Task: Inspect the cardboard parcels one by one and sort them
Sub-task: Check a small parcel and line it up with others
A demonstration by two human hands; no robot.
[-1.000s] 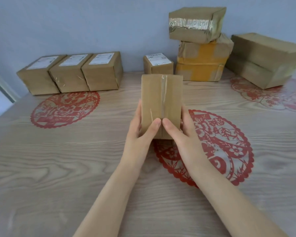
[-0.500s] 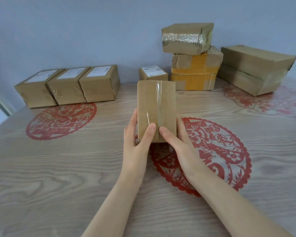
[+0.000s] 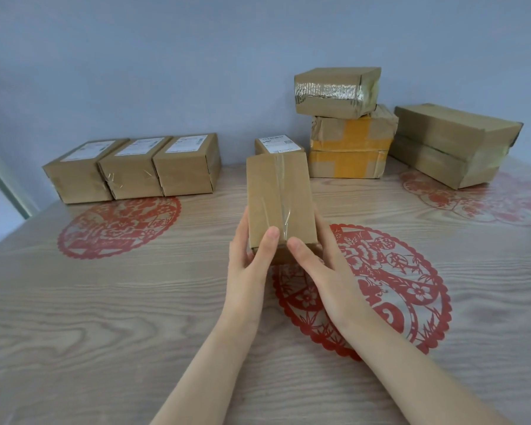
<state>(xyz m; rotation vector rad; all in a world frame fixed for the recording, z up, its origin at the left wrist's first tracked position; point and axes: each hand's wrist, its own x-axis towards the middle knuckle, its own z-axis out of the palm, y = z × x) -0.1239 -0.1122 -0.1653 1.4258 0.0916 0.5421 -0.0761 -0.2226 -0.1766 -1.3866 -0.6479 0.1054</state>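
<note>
I hold a small brown cardboard parcel (image 3: 278, 196) with a clear tape seam down its face, raised above the table centre. My left hand (image 3: 252, 259) grips its left side and my right hand (image 3: 321, 268) its right side, both thumbs on the lower front. Three labelled parcels (image 3: 132, 168) stand in a row at the back left. A small labelled parcel (image 3: 276, 144) sits behind the held one. A stack of taped parcels (image 3: 348, 145) rises at the back centre-right, topped by a shiny-taped box (image 3: 334, 92). Two long flat parcels (image 3: 451, 145) lie stacked at the far right.
The wooden table (image 3: 105, 317) carries red paper-cut decorations: one under my hands (image 3: 396, 289), one at the left (image 3: 120, 225), one faint at the right (image 3: 478, 200). A pale blue wall runs behind the parcels. The table's left edge angles off at the left.
The held parcel has tilted so its top leans away and its taped face shows more from above. The view has tipped upward, so everything sits lower in frame.
</note>
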